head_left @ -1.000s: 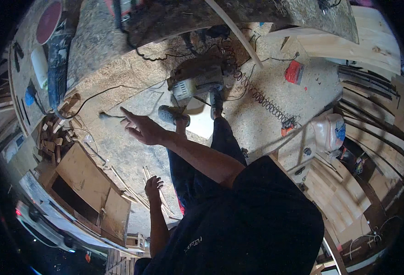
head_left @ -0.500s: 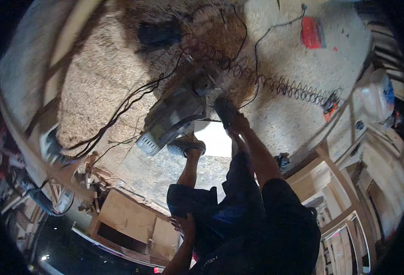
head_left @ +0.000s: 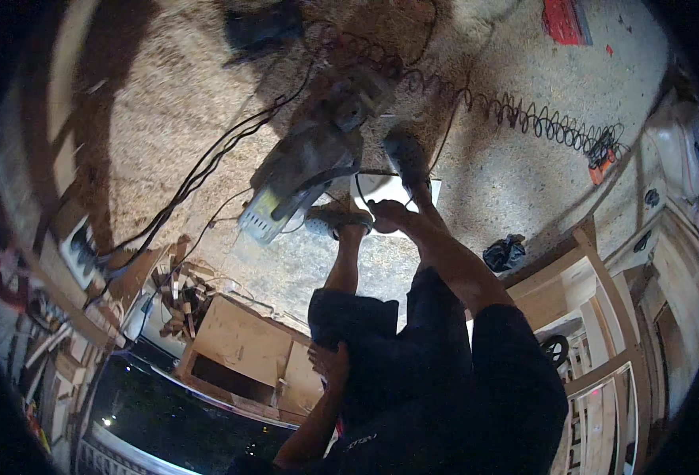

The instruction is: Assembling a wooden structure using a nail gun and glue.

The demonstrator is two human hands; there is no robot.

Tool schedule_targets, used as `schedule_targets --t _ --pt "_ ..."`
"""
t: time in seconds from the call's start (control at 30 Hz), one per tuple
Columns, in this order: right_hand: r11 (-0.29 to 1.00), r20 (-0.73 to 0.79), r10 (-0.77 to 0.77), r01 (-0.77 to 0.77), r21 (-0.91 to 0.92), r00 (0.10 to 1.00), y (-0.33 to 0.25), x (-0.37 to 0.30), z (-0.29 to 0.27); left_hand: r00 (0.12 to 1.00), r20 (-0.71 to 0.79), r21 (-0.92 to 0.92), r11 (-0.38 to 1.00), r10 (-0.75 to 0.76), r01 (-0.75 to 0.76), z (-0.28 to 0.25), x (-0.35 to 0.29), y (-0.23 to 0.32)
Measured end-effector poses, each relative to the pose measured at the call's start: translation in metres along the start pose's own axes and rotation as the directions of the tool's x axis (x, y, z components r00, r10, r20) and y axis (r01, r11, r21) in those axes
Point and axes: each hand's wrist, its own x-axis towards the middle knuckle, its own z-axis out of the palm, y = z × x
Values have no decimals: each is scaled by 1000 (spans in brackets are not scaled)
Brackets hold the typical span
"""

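A grey, dusty power saw (head_left: 306, 154) with a vented, pale motor end lies on the floor ahead of me, slightly left. My right hand (head_left: 389, 215) reaches down beside it, between my clog-clad feet. Its fingers are closed around what looks like a black cord (head_left: 358, 187), which curves up toward the saw; the grip is partly hidden. Behind the hand lies a bright white sheet (head_left: 379, 188), partly covered by my right foot in a dark clog (head_left: 406, 154). My left hand (head_left: 329, 362) rests with fingers spread on the dark cloth over my left thigh, holding nothing.
Black cables (head_left: 199, 170) run left from the saw to a socket box (head_left: 80, 252). A coiled hose (head_left: 539, 119) stretches right across the dusty floor. Wood scraps (head_left: 183, 297) and a plywood box (head_left: 242, 332) stand left; a wooden frame (head_left: 603, 309) is at right. A red object (head_left: 565, 22) lies far right.
My right hand has moved left from beside my right foot, toward the saw and my left foot. The left hand stays on my thigh. The whole view has shifted a little.
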Motion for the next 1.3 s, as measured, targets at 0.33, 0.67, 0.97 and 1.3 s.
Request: schedule_targets --t 0.33,0.67,0.97,1.3 --pt "-259 332 197 -278 925 922 -216 -169 -86 539 -15 -922 197 842 -333 -7 -30 122" --pt "799 -739 506 -565 207 444 -149 -256 -113 352 107 -74 -346 930 935 -68 -78 82" --pt "-501 -82 463 336 797 883 -68 -261 -159 258 301 -125 -230 918 965 17 -17 49" --pt "104 -715 273 719 687 644 -174 -359 -321 534 645 -581 -103 546 807 161 162 34"
